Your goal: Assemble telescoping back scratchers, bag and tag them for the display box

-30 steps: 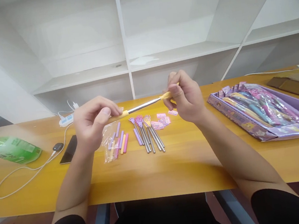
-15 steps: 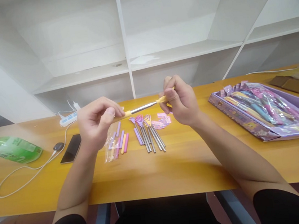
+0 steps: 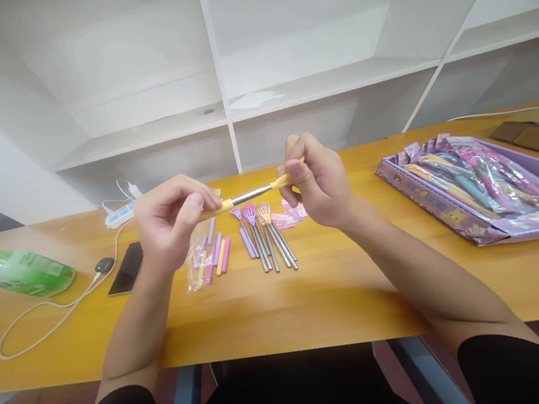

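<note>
Above the table I hold a back scratcher (image 3: 251, 195) with a metal rod, a yellow handle and a yellow head. My left hand (image 3: 167, 220) is closed around the yellow handle. My right hand (image 3: 316, 180) pinches the yellow head end, whose claw is mostly hidden by the fingers. Below lie several metal-rod back scratchers (image 3: 275, 244) with purple, pink and yellow claw heads. Left of them are several loose handle sleeves (image 3: 219, 254) in purple, yellow and pink, some in a clear plastic bag (image 3: 193, 278). Small pink printed cards (image 3: 284, 220) lie behind the rods.
On the right stands a purple display box (image 3: 454, 225) of wrapped back scratchers. At the left are a green bottle (image 3: 22, 270), a phone (image 3: 126, 269), a white cable (image 3: 43, 325) and a power strip (image 3: 120, 215). White shelving (image 3: 144, 139) rises behind the table.
Both hands keep their grip on the back scratcher, which has shifted very slightly left in view. The camera view has tilted a little. Nothing on the table has visibly moved.
</note>
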{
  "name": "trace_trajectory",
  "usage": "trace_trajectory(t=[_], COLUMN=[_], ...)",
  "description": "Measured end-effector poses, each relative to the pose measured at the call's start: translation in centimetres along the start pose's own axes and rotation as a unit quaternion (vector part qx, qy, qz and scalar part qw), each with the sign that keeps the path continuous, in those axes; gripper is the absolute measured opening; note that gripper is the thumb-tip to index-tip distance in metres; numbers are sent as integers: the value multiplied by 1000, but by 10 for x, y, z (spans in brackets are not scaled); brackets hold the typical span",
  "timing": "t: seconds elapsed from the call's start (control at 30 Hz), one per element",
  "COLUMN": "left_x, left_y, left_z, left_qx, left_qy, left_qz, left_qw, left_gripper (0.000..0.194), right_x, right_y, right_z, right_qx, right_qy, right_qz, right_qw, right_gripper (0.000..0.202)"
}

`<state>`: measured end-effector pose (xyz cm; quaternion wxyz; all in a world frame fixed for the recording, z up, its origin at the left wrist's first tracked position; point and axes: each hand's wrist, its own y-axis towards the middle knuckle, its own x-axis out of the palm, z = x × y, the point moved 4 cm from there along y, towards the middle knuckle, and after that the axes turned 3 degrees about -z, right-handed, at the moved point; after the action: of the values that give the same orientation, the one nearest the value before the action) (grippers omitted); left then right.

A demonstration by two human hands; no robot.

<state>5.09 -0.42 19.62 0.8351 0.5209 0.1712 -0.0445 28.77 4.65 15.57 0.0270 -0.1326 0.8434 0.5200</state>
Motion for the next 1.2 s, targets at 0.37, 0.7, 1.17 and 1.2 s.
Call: trace_trajectory(t=[0.37, 0.7, 1.17, 1.2], left_x=[3, 10, 38, 38], left_y=[-3, -8, -14, -14], left_z=[3, 6, -23, -26], left_qx=[17, -11, -192, -190], left_qy=[29, 48, 101, 101], left_qz=[-7, -36, -398, -398], left_qw=[999, 998, 891, 892], left_gripper=[30, 26, 24, 24], right_x=[11, -6, -7, -8], right_y=[-8, -3, -3, -3], right_z=[5, -6, 1, 4], right_qx=[3, 62, 143, 149], right_qy=[17, -14, -34, -32], right_qz=[6, -34, -98, -103], right_qw=[1000, 997, 984, 983], right_gripper=[39, 41, 21, 23])
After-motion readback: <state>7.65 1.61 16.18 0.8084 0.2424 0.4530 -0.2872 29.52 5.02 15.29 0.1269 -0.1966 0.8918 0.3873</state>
